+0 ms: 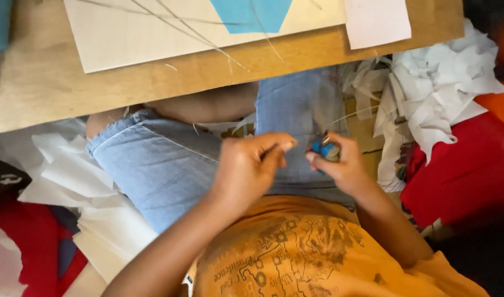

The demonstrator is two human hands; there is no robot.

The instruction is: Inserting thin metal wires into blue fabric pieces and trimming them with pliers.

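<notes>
While left hand [246, 168] pinches one thread [340, 116] — right hand [340, 162] grip closed round one blue spool [323, 148].

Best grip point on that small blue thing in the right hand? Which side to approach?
Likely the blue object's exposed upper-left end, approached from the left hand's side. The right hand wraps its lower right part, so only that end shows. Its shape is unclear.

Matt bare wood for the table [37, 88], smooth pale paper sheet [153, 33] at its far edge, soft faded denim shorts [164, 165], glossy blue plastic object [323, 149], crumpled white paper scraps [439, 82].
</notes>
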